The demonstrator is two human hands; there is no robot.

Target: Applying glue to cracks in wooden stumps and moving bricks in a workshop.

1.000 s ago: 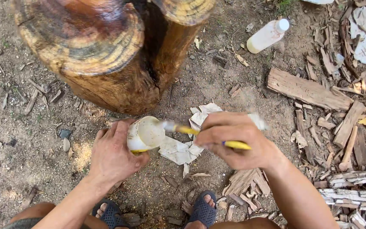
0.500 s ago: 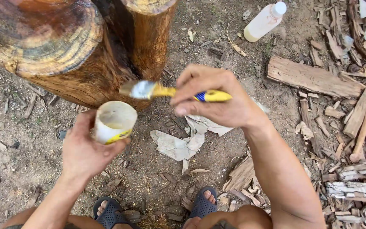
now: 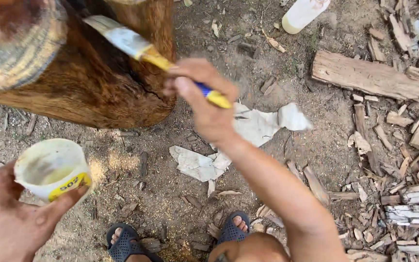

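Against the log (image 3: 88, 92), the right hand (image 3: 204, 104) fingers clamp a brush (image 3: 141, 48); left hand (image 3: 13, 218) grips a cup (image 3: 52, 170). Paper scraps (image 3: 238, 140), bottle (image 3: 304, 14) and wood offcuts (image 3: 372, 77) lie rightward on dirt.

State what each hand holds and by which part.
The right hand grips a paintbrush by its yellow-and-blue handle. The left hand holds a white tub around its lower side.
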